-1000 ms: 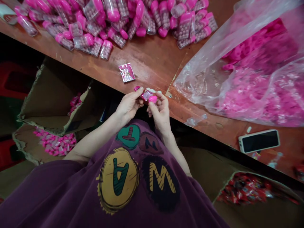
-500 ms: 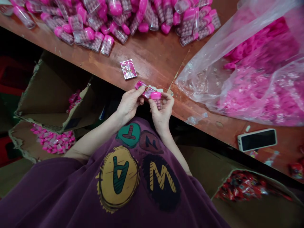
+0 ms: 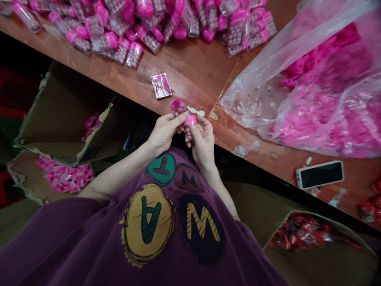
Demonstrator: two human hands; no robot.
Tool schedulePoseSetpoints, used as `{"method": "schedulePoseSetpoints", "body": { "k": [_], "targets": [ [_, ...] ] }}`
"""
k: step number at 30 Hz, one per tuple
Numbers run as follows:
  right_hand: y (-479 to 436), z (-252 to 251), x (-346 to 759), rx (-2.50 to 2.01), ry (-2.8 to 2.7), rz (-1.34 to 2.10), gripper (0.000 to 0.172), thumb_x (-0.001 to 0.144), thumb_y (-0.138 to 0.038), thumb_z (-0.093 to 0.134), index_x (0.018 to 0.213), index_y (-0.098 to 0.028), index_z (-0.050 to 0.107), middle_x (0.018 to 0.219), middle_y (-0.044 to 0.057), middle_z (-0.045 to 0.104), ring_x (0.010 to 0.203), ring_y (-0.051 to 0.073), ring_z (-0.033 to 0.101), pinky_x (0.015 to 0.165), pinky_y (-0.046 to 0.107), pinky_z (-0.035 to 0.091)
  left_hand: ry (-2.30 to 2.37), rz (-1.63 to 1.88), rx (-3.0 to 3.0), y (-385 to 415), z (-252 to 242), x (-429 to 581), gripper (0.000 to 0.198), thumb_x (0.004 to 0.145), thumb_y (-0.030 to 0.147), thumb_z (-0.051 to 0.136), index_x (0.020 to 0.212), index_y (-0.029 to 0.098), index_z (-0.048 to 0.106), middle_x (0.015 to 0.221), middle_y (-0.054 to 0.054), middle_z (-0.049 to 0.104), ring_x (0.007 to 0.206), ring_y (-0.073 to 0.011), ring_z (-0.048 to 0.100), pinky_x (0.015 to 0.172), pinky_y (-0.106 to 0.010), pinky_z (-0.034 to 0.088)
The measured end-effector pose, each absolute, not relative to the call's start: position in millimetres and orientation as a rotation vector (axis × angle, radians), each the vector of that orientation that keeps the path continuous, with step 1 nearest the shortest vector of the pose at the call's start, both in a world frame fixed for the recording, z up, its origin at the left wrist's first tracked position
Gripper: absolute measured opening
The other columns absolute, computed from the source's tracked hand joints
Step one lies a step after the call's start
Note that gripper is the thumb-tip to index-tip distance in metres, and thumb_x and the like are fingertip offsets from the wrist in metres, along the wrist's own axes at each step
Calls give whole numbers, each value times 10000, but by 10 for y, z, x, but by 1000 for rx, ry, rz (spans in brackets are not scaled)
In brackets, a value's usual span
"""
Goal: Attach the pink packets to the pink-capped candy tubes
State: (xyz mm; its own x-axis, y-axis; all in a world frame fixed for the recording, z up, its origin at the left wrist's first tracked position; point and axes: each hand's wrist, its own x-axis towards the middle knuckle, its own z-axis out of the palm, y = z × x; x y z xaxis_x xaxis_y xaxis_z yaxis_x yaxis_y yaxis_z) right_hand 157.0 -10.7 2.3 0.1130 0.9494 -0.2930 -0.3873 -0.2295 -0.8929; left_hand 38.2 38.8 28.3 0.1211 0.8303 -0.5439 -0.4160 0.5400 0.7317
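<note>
One pink printed wrapper (image 3: 176,106) is pinched in the left hand (image 3: 162,134), the right hand (image 3: 204,143) curled round a capped bottle (image 3: 191,120), cap towards it, seemingly for steadiness.

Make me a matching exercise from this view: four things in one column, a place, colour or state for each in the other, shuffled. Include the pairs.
Things
1. Phone
2. Square packet
3. Capped container
4. Plastic bag

Descriptions
A. Held in the right hand
B. Large, translucent and rumpled
C. White edge, dark screen
D. Pink-printed, lying by itself on the table

Pairs: 1-C, 2-D, 3-A, 4-B
</note>
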Motion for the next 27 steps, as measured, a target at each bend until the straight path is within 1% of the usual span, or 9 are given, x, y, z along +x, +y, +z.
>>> {"method": "schedulePoseSetpoints", "body": {
  "k": [5,10,11,13,17,19,23,25,27],
  "targets": [
    [-126,-35,1566,-1214,-783,1368,472,955,-545,722,1265,-312,452,850,-37,619,638,103,563,507,217,441,1082,923,478,391,278,373,299,825,381,887,764,134,729,678,-7,681,580,-72,566,574,-230,400],
    [-154,-118,1569,-1320,-1091,1057,483,971,-498,714,1349,-314,478,937,1,657,795,152,634,704,313,561,1059,876,420,422,275,380,290,835,387,878,836,131,742,762,-28,735,640,-84,627,590,-220,414],
    [-150,-113,1577,-1322,-1092,1064,483,974,-495,710,1356,-314,477,920,-3,654,790,153,635,707,313,562,1057,869,417,421,275,384,302,838,397,877,820,132,734,745,-24,726,629,-82,620,589,-220,416],
    [-135,-78,1600,-1277,-1002,1199,480,978,-504,703,1348,-317,462,869,-23,639,718,133,610,632,277,534,1051,856,420,412,273,390,342,837,428,876,774,133,715,690,-11,691,585,-76,586,586,-226,423],
    [-103,-5,1638,-1138,-778,1508,491,962,-537,718,1303,-314,444,833,-50,619,585,86,526,465,198,405,1040,857,471,379,258,391,382,810,479,889,762,136,725,669,-4,672,567,-77,566,600,-240,449],
    [-101,-18,1635,-1160,-810,1452,487,960,-524,727,1307,-314,458,825,-50,613,603,89,536,487,202,430,1032,862,504,371,250,392,377,797,483,896,786,139,743,705,-15,703,596,-86,591,622,-242,467],
    [-115,-91,1617,-1271,-996,1171,497,964,-497,734,1353,-333,471,885,-22,638,782,135,635,683,271,559,1010,873,488,388,251,406,359,789,455,907,805,136,741,753,-28,735,666,-106,649,688,-244,508],
    [-122,-100,1628,-1264,-1004,1222,509,977,-526,703,1373,-344,440,911,-18,651,782,145,650,674,286,561,1031,905,453,403,260,410,359,799,451,900,782,139,724,731,-23,718,653,-105,641,683,-244,512],
    [-127,-84,1648,-1233,-978,1360,520,990,-550,674,1386,-342,408,885,-28,657,691,136,631,603,279,533,1049,945,426,415,268,408,356,811,448,892,756,146,710,709,-15,699,629,-99,617,656,-241,506]
  ]
}}
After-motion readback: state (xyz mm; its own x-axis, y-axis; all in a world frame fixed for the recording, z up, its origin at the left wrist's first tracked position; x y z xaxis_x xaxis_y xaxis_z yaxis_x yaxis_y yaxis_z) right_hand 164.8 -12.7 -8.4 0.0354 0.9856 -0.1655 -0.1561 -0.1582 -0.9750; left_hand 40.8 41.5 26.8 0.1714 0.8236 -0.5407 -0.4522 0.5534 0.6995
